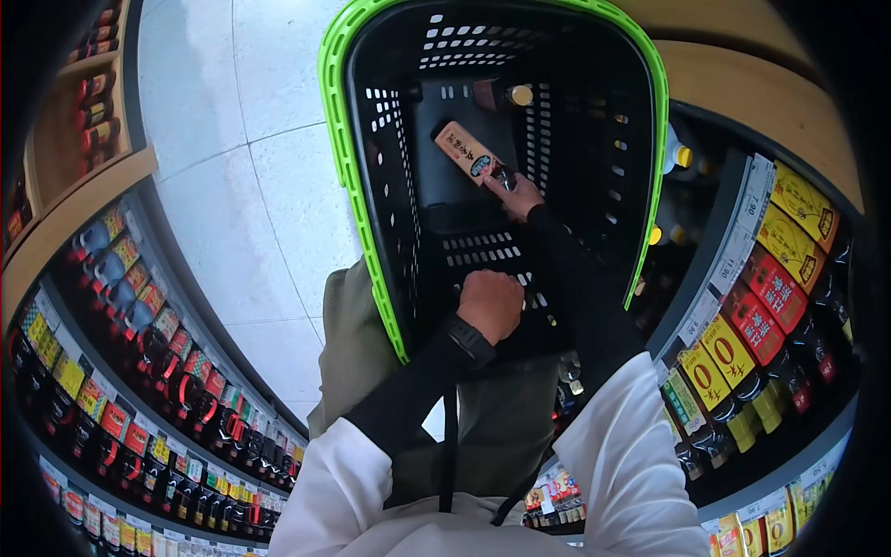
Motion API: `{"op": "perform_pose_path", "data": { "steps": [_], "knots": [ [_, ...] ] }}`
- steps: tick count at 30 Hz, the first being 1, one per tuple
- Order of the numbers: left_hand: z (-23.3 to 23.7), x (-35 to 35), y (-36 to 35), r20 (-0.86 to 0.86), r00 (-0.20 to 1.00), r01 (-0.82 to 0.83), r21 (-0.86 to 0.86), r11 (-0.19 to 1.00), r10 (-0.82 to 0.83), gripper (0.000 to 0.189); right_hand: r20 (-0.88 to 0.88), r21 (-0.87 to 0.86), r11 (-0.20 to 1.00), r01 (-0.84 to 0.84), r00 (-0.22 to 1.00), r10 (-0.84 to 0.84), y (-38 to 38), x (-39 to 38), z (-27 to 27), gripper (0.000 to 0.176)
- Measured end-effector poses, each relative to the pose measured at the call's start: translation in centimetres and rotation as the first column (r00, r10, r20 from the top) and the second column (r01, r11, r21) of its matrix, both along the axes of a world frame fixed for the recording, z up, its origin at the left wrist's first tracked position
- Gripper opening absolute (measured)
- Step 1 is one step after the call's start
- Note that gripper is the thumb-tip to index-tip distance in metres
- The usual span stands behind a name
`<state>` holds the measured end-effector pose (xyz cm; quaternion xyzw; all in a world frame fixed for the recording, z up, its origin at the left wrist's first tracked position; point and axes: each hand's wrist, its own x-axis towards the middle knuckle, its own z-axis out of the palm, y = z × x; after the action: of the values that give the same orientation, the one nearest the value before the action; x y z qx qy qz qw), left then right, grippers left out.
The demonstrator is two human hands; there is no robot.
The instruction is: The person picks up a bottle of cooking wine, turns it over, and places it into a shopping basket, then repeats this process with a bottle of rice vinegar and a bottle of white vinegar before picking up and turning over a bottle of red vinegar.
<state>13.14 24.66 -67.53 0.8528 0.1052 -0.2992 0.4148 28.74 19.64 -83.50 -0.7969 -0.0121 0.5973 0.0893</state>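
Note:
A large black shopping basket [327, 70] with a bright green rim stands in front of me. My right hand [518, 197] reaches down inside it, closed on the neck of a dark bottle [462, 150] with a tan label. That bottle lies slanted low in the basket, close over its floor. At the basket's far end is another bottle [520, 96] with a pale cap. Nearer to me, my left hand [492, 304], with a black watch on its wrist, is curled into a fist at the near side of the basket. What its fingers hold is hidden.
Shelves of bottles [195, 390] with red and yellow labels curve along the left. To the right, close to the basket, a shelf carries yellow and red bottle packs [752, 320] above price tags. Pale floor tiles [251, 186] lie left of the basket.

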Motion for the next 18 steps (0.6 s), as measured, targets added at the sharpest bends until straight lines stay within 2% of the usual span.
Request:
{"op": "perform_pose_path", "data": {
  "steps": [3,9,13,17,18],
  "knots": [
    [0.1,0.4,0.9,0.024,0.999,-0.039,0.011,0.999,0.039,0.016,0.174,0.117,0.939,-0.322,0.938,0.300,-0.4,0.9,-2.0,0.085],
    [-0.1,1.0,0.8,0.126,0.988,-0.090,-0.031,0.995,0.093,0.018,0.133,0.168,0.808,-0.564,0.825,0.549,0.1,4.2,-3.7,0.090],
    [-0.2,1.2,0.4,0.133,0.989,-0.060,-0.043,0.997,0.065,0.018,0.161,0.099,0.702,-0.705,0.708,0.688,2.0,5.3,-2.8,0.070],
    [0.2,1.5,0.2,0.047,0.999,0.023,-0.051,0.998,-0.021,0.019,0.471,-0.117,0.342,-0.932,0.251,0.846,1.9,5.0,-4.4,0.043],
    [0.2,1.5,0.2,0.038,0.999,0.038,-0.066,0.997,-0.036,0.019,0.477,-0.141,0.332,-0.933,0.230,0.849,1.8,5.1,-5.1,0.039]
  ]
}}
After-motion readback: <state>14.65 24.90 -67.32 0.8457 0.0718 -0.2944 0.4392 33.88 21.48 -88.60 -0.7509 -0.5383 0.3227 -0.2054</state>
